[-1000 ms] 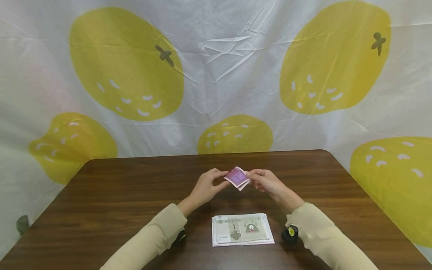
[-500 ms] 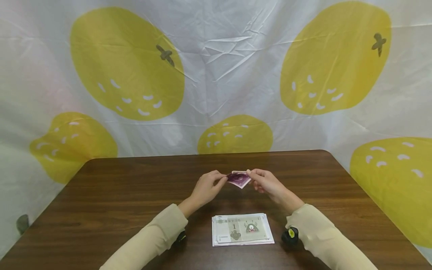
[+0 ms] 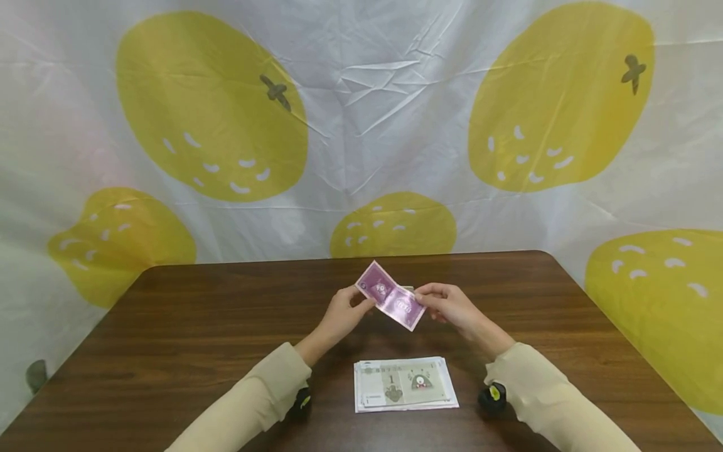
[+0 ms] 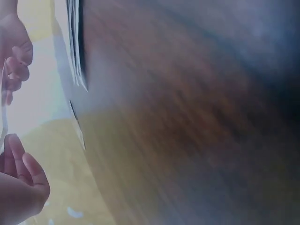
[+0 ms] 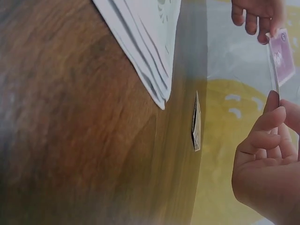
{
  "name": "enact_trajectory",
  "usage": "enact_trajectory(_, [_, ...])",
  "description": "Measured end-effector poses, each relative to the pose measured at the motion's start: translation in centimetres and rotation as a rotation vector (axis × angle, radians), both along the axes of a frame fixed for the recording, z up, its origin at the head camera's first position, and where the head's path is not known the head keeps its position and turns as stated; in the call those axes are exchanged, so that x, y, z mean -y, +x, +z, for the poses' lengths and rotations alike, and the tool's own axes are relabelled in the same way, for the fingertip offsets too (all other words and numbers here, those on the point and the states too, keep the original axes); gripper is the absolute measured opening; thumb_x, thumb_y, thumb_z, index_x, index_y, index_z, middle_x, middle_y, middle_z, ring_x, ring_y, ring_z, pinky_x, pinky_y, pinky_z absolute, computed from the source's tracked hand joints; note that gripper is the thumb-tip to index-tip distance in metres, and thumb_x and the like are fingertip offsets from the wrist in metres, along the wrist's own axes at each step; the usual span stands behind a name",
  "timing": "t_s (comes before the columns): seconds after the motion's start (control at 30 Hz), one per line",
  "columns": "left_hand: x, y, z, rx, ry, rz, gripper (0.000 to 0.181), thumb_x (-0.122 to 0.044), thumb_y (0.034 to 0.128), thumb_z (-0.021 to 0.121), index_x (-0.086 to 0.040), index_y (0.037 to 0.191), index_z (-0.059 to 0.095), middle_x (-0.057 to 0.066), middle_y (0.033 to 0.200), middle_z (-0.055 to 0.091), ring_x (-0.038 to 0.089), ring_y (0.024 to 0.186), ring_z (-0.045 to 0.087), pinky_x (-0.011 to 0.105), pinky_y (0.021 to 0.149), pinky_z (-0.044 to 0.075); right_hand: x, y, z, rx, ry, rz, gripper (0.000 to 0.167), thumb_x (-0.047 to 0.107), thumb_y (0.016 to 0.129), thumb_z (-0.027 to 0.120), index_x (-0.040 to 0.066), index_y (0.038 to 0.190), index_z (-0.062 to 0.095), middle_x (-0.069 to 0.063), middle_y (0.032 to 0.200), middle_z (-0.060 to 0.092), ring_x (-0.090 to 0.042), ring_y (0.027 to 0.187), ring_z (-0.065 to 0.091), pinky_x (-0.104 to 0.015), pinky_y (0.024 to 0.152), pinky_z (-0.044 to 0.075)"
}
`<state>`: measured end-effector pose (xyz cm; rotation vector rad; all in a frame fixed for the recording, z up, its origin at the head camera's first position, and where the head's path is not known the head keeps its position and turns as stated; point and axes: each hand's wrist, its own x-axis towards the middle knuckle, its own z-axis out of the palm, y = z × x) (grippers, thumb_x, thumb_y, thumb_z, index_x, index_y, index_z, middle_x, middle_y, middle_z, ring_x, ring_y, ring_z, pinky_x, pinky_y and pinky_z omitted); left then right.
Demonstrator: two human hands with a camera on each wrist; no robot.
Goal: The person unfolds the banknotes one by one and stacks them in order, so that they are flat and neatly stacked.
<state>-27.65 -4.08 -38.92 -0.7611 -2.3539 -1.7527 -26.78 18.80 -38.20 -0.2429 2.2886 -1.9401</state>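
Observation:
A purple play banknote (image 3: 390, 295) is spread out above the table, tilted, with a crease across its middle. My left hand (image 3: 341, 312) pinches its left part between thumb and fingers. On the other side my right hand (image 3: 449, 307) pinches the right edge. In the right wrist view the banknote (image 5: 283, 58) appears almost edge-on, my right hand (image 5: 267, 164) below it and my left hand (image 5: 257, 14) above. Nearer me lies a stack of paper notes (image 3: 407, 384), a grey-green note marked 1 on top. The left wrist view shows the purple note only as a thin edge.
A small folded paper (image 5: 197, 124) lies on the table past the stack; in the head view it is mostly hidden behind the purple note. The brown wooden table (image 3: 226, 326) ends at a white curtain (image 3: 384, 125) with yellow fruit prints.
The purple banknote was folded between my fingers; now it is opened out, its left half swung up and to the left. Both hands stay at about the same spot.

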Motion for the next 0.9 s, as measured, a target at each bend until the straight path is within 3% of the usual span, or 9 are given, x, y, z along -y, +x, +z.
enact_trajectory(0.13, [0.1,0.2,0.4,0.065,0.117,-0.053,0.037,0.006,0.08,0.057,0.006,0.116,0.047,0.021,0.084,0.059,0.027,0.068,0.056,0.041,0.06,0.048,-0.3,0.2,0.1,-0.005,0.01,0.014,0.029,0.016,0.083,0.061,-0.007,0.101,0.057,0.001,0.066,0.053,-0.008,0.051,0.042,-0.022,0.047,0.033])
enact_trajectory(0.2, [0.2,0.5,0.8,0.076,0.129,-0.091,0.046,0.009,0.0788,0.056,0.005,0.122,0.042,0.023,0.086,0.059,0.022,0.068,0.056,0.044,0.061,0.047,-0.5,0.2,0.1,-0.014,0.026,0.028,0.029,0.016,0.083,0.06,-0.007,0.101,0.057,0.001,0.065,0.052,-0.008,0.051,0.041,-0.022,0.046,0.033])
enact_trajectory(0.37, [0.6,1.8,2.1,0.116,0.08,-0.191,0.045,0.013,0.0792,0.053,0.008,0.122,0.04,0.028,0.089,0.058,0.02,0.069,0.057,0.043,0.064,0.047,-1.0,0.3,0.1,-0.042,0.101,0.064,0.028,0.017,0.084,0.06,-0.005,0.1,0.059,-0.002,0.061,0.048,-0.009,0.049,0.04,-0.021,0.043,0.03])
enact_trajectory(0.57, [0.8,3.0,2.9,0.161,-0.017,-0.168,0.029,0.006,0.0805,0.057,0.009,0.108,0.05,0.022,0.082,0.06,0.016,0.064,0.054,0.025,0.057,0.046,-1.5,0.6,0.6,-0.043,0.188,0.108,0.024,0.018,0.084,0.06,-0.001,0.098,0.062,-0.001,0.058,0.047,-0.01,0.048,0.039,-0.022,0.042,0.03])
enact_trajectory(0.7, [1.0,3.3,2.8,0.143,-0.076,-0.16,0.02,0.003,0.0794,0.06,0.008,0.098,0.054,0.015,0.075,0.059,0.015,0.063,0.051,0.022,0.054,0.04,-1.8,0.9,0.6,-0.045,0.208,0.165,0.025,0.017,0.084,0.059,-0.003,0.098,0.062,0.0,0.059,0.049,-0.008,0.047,0.039,-0.021,0.042,0.03])
enact_trajectory(0.9, [1.3,2.7,1.2,0.168,-0.112,-0.246,0.015,0.0,0.0786,0.062,0.005,0.09,0.056,0.006,0.064,0.055,0.013,0.058,0.048,0.022,0.051,0.038,-2.1,1.3,0.2,-0.054,0.236,0.229,0.025,0.02,0.084,0.06,-0.002,0.095,0.062,0.0,0.059,0.049,-0.007,0.047,0.039,-0.019,0.041,0.03])
